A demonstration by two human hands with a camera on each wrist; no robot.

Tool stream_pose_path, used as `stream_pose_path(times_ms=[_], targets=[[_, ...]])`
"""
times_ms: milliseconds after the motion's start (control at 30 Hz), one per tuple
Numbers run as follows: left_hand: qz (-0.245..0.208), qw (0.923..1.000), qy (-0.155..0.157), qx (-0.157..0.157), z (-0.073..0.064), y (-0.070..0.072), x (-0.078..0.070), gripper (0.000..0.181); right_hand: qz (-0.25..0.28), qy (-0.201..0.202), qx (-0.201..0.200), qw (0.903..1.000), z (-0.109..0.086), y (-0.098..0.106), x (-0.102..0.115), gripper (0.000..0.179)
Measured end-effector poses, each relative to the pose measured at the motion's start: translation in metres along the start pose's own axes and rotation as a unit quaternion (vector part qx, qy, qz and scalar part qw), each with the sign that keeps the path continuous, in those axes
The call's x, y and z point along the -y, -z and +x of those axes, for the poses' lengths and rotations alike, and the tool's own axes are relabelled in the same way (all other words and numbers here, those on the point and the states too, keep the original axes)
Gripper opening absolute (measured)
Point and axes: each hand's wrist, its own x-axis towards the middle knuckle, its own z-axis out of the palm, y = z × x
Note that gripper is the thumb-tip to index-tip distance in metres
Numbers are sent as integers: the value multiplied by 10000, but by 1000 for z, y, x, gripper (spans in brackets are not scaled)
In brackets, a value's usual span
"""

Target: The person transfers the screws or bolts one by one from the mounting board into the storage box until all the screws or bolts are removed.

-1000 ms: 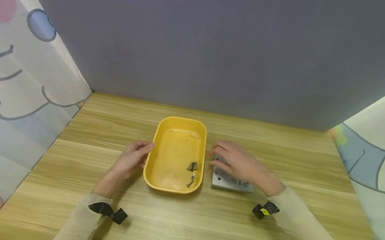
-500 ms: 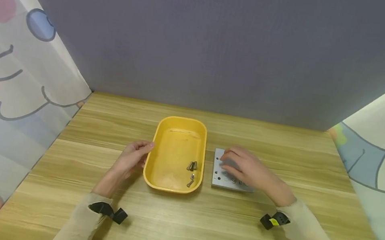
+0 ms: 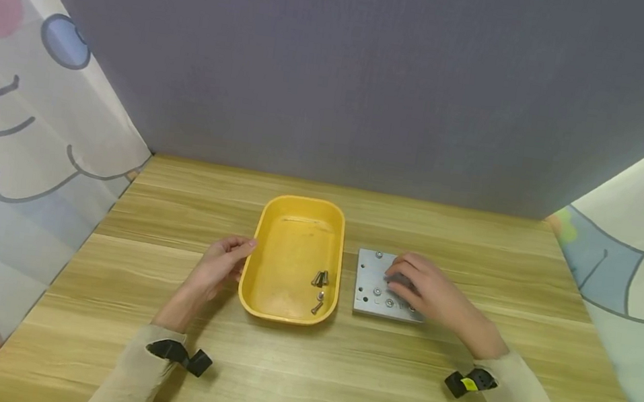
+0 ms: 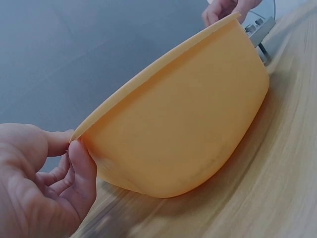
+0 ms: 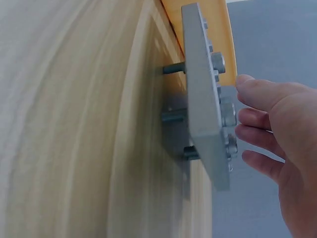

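My left hand [image 3: 218,265] pinches the left rim of a yellow plastic tray [image 3: 298,242] between thumb and fingers, as the left wrist view shows up close. Inside the tray, near its lower right corner, lie several small screws [image 3: 320,279]. To the tray's right is a grey metal plate [image 3: 370,275] with holes and several screws in it. Over the plate's right half is my right hand [image 3: 434,297], fingers bent and nothing visible between them. In the right wrist view its fingertips are beside the screw heads [image 5: 229,115]; screw shanks [image 5: 173,115] stick out under the plate.
Everything is on a wood-grain table [image 3: 298,381]. A dark grey panel [image 3: 350,76] stands along the back edge, with cartoon-print curtains [image 3: 30,142] at both sides. Each wrist wears a strapped black camera [image 3: 199,363].
My right hand has moved rightward across the plate, uncovering its left part and some screw heads. The left hand and tray have stayed in place.
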Motion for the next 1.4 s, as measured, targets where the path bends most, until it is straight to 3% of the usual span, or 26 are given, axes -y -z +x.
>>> stream_pose_path(times_ms=[1167,1400], targets=[[46,10000,-16,-12,-1,1,1,45,-168,-434,-514,9976,-36,-4,-18,25],[60,10000,-5,-34,-1,0,-1,43,-102,-314,-700,9970,-39,-4,-22,28]])
